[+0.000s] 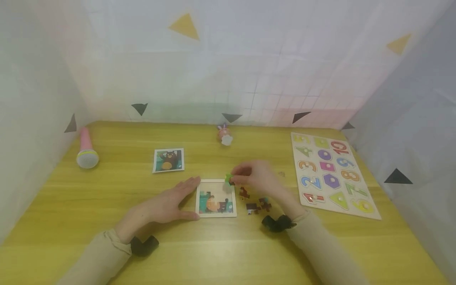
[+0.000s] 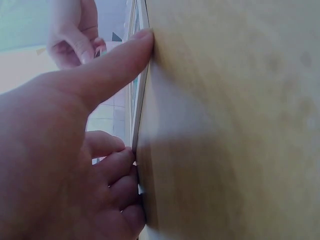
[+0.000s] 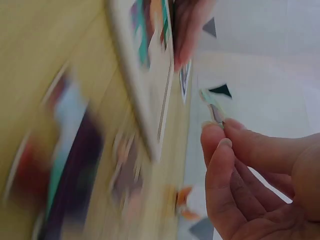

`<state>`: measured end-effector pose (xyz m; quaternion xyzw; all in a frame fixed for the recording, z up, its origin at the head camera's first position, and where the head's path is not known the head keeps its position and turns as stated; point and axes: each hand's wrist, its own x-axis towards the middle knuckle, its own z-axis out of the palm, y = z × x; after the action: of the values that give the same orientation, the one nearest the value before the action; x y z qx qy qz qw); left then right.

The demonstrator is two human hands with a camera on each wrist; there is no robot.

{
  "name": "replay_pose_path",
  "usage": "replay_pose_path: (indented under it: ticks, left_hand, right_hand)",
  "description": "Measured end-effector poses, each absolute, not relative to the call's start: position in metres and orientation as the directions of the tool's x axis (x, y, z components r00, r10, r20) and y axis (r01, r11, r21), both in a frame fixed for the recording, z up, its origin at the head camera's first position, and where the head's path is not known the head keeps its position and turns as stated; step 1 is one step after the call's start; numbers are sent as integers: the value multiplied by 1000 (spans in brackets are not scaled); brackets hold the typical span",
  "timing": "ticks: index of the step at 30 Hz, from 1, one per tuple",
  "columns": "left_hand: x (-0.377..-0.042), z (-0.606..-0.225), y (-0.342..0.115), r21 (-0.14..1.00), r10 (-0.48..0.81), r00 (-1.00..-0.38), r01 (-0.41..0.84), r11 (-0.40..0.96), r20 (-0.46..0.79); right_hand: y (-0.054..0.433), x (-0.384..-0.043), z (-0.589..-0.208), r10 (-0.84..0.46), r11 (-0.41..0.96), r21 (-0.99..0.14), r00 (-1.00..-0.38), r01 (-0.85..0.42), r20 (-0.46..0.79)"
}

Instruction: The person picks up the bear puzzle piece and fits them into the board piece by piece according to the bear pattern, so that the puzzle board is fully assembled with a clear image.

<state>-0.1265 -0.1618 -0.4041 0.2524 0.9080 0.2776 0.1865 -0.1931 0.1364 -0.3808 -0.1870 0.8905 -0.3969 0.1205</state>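
Observation:
A square wooden puzzle tray [image 1: 216,217] lies on the table, its lower part filled with joined pieces of a bear picture and its upper part bare wood. My left hand [image 1: 169,201] rests flat on the table, thumb and fingertips at the tray's left edge. Between thumb and fingers, my right hand [image 1: 258,177] pinches a green and brown puzzle piece [image 3: 214,108], held up over the tray's upper right corner. To the right of the tray lie loose pieces: a reddish-brown one [image 1: 244,193], a dark one with white [image 1: 252,208] and a brown-teal one [image 1: 265,204].
A bear picture card [image 1: 169,160] lies behind the tray to the left. Farther back stands a small pink figure [image 1: 225,135]. A pink toy microphone [image 1: 86,148] is at the far left, a number-and-shape board [image 1: 335,176] on the right. White sheeting [image 1: 228,59] encloses the table.

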Motion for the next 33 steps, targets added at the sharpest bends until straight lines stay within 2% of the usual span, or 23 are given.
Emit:
replay_pose_path:
  ticks: [7,16,22,33]
  left_hand:
    - [-126,-402,-162,618,575,-796,358,699,-189]
    - [-125,-402,-162,622,572,-798,352,700,-193]
    - [-125,-403,-162,617,569,-800,353,703,-191]
    - [-126,-405,-162,618,567,-801,350,704,-191]
  right_hand:
    - [97,-194,-385,-513,550,-785,-857,-285,-49]
    - [70,-196,-394,-548,561,-753,-836,-343,-28]
    - [63,-194,-398,-568,561,-719,-823,-409,25]
    - [62,-194,-404,-579,605,-645,-814,-466,45]
